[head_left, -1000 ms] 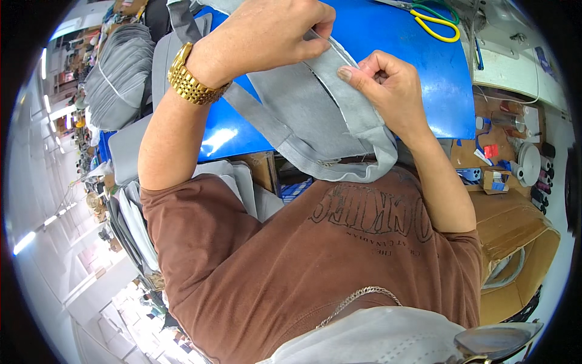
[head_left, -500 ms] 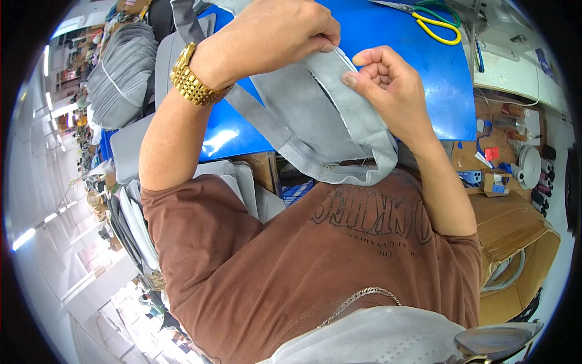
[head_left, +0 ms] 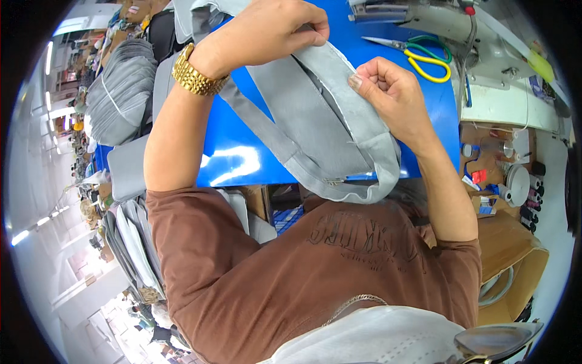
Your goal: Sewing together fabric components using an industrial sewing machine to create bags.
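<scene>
Loosely looped grey fabric [head_left: 303,109], frayed at one edge, is pinched by the left hand [head_left: 276,35] and right hand [head_left: 395,97].

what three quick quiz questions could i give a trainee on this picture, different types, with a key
1. Fill in: the gold watch is worn on the ____ wrist.

2. Multiple choice: the scissors on the blue table have handles that are
a) both red
b) one yellow, one green
c) both black

3. Open: what is the left hand gripping?

Key: 1. left; 2. b; 3. a grey fabric piece.
</scene>
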`<state>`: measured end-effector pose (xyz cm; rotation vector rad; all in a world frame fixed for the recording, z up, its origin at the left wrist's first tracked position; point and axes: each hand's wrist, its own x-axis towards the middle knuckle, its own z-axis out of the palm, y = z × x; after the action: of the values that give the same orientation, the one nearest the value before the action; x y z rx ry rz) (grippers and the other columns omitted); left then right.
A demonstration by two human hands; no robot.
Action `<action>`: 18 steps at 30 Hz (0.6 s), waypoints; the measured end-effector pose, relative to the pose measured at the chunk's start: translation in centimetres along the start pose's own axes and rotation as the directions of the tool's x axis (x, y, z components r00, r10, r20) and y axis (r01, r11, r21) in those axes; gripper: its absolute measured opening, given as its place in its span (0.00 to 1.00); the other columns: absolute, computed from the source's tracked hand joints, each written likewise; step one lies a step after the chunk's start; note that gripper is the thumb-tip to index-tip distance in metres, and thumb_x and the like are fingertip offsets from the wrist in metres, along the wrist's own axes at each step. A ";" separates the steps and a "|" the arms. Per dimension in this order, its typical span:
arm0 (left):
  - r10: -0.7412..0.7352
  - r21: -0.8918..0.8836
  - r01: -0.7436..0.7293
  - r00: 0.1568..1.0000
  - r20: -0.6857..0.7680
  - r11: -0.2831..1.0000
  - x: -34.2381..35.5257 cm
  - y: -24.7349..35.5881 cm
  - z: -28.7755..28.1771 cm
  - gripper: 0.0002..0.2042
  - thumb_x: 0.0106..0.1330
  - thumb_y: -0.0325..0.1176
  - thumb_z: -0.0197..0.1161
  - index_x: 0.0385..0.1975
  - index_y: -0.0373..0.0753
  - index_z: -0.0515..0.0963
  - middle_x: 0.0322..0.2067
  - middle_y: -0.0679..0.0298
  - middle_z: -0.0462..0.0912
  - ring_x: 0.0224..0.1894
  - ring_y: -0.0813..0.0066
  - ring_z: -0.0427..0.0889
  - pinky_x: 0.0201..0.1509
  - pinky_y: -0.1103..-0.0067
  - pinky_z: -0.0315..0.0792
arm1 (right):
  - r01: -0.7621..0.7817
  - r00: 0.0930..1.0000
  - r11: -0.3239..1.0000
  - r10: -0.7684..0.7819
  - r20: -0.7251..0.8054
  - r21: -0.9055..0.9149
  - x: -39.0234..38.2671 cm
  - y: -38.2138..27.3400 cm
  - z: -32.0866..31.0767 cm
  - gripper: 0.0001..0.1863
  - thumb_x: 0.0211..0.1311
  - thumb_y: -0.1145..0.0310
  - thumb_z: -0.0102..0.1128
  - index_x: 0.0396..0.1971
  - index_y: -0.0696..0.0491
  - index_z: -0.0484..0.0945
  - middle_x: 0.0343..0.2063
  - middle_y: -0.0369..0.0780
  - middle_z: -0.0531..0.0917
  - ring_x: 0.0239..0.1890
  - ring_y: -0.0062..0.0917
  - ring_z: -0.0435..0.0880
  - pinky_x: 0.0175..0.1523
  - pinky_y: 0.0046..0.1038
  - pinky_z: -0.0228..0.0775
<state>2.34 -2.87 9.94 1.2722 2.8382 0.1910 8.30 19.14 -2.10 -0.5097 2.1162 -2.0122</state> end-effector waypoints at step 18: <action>-0.324 -0.630 0.161 0.934 -0.152 0.760 5.8 -6.3 3.1 0.12 0.56 0.27 0.68 0.39 0.34 0.78 0.32 0.67 0.81 0.33 0.79 0.74 0.36 0.79 0.72 | -0.251 0.964 0.925 0.214 0.156 0.286 6.8 -0.5 -5.7 0.08 0.65 0.68 0.64 0.33 0.57 0.80 0.27 0.31 0.83 0.27 0.08 0.76 0.32 0.13 0.68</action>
<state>-5.93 -2.40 6.28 0.7644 2.7090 1.2272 0.05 21.93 -0.49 -0.3044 1.6659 -2.0566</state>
